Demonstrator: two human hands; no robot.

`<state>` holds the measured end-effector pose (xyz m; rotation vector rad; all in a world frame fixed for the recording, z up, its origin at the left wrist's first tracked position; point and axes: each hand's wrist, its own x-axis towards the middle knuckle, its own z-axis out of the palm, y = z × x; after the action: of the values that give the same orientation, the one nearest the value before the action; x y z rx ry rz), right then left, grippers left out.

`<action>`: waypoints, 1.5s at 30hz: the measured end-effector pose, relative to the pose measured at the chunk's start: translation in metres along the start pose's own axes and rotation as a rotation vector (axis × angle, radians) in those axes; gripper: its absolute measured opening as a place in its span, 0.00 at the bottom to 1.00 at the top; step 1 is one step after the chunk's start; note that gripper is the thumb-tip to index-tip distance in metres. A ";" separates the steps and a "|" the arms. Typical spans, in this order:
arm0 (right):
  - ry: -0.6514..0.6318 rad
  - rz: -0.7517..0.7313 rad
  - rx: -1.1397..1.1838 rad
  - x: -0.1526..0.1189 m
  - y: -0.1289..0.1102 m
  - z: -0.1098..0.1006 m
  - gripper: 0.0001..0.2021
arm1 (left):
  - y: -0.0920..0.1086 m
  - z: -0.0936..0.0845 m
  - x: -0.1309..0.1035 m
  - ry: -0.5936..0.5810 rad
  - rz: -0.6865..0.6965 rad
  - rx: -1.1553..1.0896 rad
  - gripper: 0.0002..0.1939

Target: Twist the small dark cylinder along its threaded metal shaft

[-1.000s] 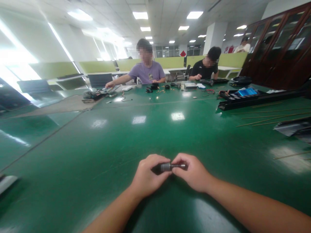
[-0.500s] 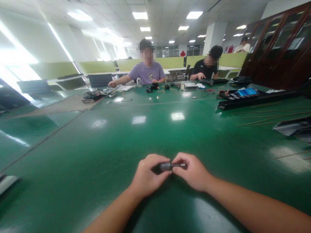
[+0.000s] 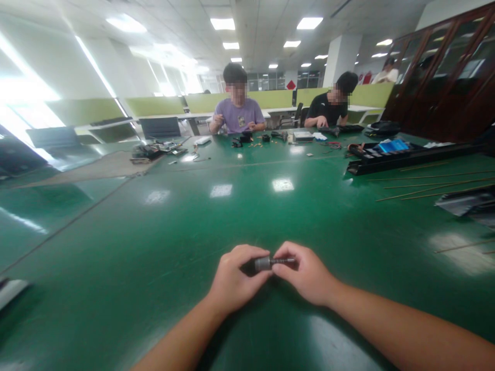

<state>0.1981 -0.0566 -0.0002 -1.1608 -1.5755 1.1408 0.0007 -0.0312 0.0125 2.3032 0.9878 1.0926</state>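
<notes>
A small grey metal cylinder with a thin ridged shaft lies sideways between my hands, low in the middle of the view. My left hand grips the cylinder end between thumb and fingers. Around the shaft on the right, my right hand has its thumb and fingers pinched together, and the shaft's tip shows inside that hand. Both hands are just above the green table, with their fingertips close together.
Across the table sit a person in purple and a person in black, with small black parts before them. A long black tray and thin rods lie right. Electronic parts lie at the back left.
The person in purple has drawn an outstretched arm back from the parts on the left and holds that hand raised near the chest. My hands have barely moved; the shaft is tilted slightly differently.
</notes>
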 end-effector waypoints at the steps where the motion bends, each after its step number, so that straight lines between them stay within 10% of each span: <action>1: 0.001 0.002 0.004 0.000 0.000 0.000 0.02 | 0.000 0.000 0.000 0.001 0.002 0.000 0.11; 45: 0.039 0.052 0.144 0.001 0.010 0.001 0.03 | -0.006 -0.003 -0.002 0.043 -0.061 0.040 0.12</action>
<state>0.1986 -0.0545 -0.0104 -1.1278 -1.4163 1.2369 -0.0051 -0.0283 0.0096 2.2743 1.0984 1.1114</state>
